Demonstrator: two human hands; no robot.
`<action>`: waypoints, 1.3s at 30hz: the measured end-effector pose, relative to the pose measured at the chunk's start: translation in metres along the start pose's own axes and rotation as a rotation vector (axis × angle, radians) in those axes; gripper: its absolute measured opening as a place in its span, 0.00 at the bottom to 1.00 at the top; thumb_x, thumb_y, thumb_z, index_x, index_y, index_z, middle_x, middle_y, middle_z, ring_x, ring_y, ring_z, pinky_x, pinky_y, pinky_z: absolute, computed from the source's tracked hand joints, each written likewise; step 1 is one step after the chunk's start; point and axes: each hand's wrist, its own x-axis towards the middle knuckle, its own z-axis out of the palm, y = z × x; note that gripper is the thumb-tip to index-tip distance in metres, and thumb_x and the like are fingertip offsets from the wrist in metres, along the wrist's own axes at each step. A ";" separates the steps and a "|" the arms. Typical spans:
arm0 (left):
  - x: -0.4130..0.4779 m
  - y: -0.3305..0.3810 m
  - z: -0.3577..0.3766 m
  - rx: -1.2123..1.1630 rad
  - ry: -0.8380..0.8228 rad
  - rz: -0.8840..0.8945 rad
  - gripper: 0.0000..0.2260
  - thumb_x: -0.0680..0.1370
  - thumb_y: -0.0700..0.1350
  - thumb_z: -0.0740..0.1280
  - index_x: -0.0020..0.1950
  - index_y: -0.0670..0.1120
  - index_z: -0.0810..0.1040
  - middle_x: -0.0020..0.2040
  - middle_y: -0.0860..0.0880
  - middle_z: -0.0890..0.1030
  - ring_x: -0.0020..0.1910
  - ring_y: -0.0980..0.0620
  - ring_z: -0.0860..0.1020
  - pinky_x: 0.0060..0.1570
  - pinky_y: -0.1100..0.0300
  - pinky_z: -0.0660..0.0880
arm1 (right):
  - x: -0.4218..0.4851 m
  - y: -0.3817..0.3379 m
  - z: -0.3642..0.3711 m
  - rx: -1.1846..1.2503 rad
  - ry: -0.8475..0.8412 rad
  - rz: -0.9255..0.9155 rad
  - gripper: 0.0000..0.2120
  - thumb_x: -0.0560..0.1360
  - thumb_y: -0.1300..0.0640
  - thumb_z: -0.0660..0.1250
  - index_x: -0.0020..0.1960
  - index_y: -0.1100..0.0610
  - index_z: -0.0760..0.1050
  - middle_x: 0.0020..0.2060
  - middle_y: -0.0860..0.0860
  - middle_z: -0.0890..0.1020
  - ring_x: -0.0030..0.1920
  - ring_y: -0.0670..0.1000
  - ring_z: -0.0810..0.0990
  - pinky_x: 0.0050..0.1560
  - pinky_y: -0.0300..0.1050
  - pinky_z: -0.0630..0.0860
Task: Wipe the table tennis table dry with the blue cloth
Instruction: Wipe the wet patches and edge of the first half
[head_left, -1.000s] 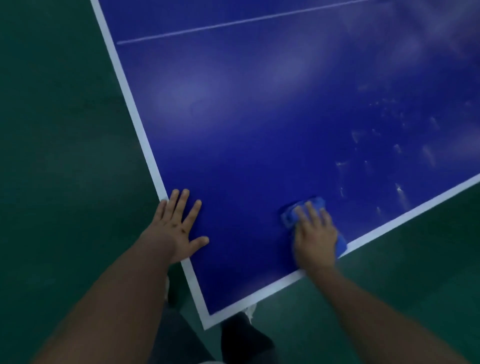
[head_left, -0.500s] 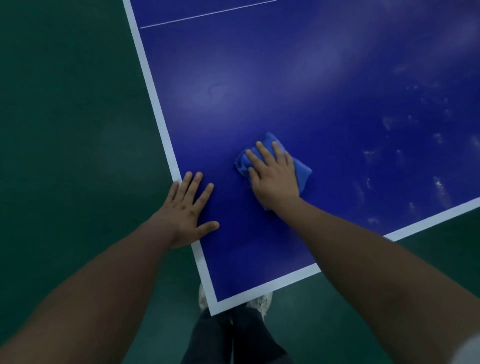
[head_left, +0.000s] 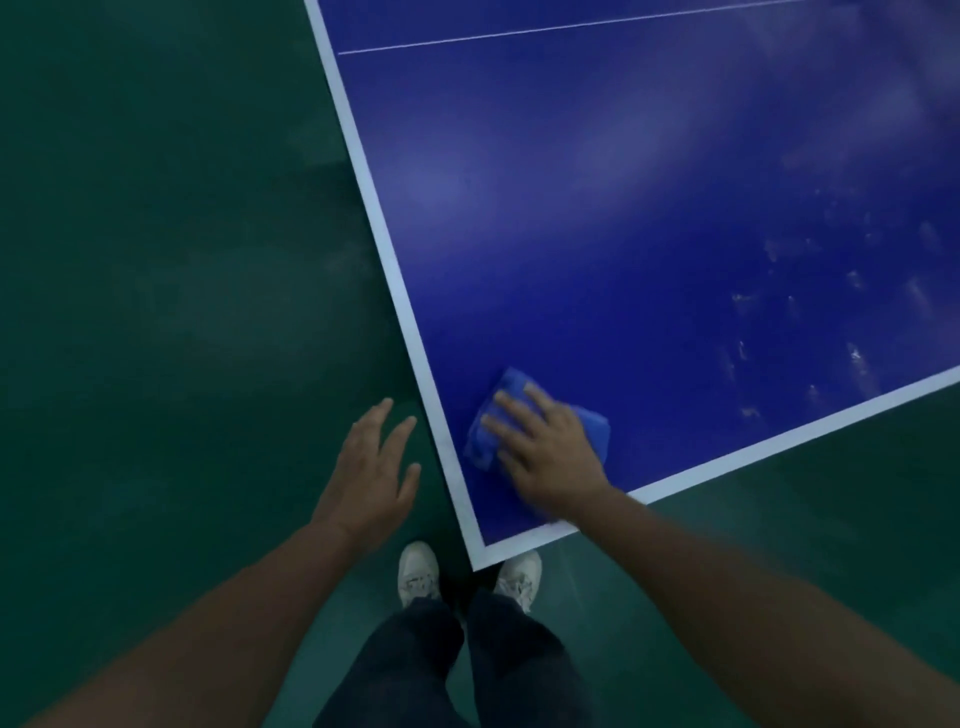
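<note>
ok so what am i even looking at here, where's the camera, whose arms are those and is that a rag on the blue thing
There is no machine here. Both arms belong to one person, and the camera sits on that person's head, looking forward and down. That is why their own shoes and dark trousers show at the bottom.

The blue surface is a table tennis table with a white border, seen at one corner above a green floor.

The right hand presses flat, fingers spread, on a bunched blue cloth near that corner. The left hand is open and holds nothing, off the table beside its edge.

The pale specks toward the right look like water drops not yet wiped.
</note>
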 end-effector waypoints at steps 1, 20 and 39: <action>-0.002 0.004 0.001 -0.027 0.007 -0.004 0.28 0.81 0.55 0.59 0.77 0.43 0.66 0.80 0.40 0.56 0.79 0.41 0.55 0.77 0.44 0.57 | 0.011 -0.004 -0.004 0.028 0.033 0.165 0.22 0.80 0.45 0.56 0.72 0.46 0.72 0.74 0.50 0.71 0.75 0.61 0.66 0.64 0.64 0.72; -0.013 0.068 0.031 -0.167 0.054 0.017 0.27 0.82 0.51 0.56 0.80 0.44 0.58 0.82 0.43 0.48 0.80 0.45 0.47 0.78 0.48 0.53 | -0.029 -0.028 -0.009 -0.034 -0.077 0.332 0.25 0.79 0.46 0.53 0.75 0.48 0.68 0.76 0.52 0.68 0.77 0.62 0.61 0.67 0.67 0.70; -0.021 0.136 0.061 -0.097 0.338 -0.531 0.24 0.81 0.40 0.65 0.75 0.36 0.66 0.78 0.34 0.57 0.77 0.36 0.57 0.75 0.40 0.58 | 0.071 0.057 -0.034 0.127 -0.155 0.073 0.24 0.83 0.45 0.53 0.79 0.44 0.60 0.81 0.48 0.55 0.80 0.57 0.48 0.76 0.65 0.53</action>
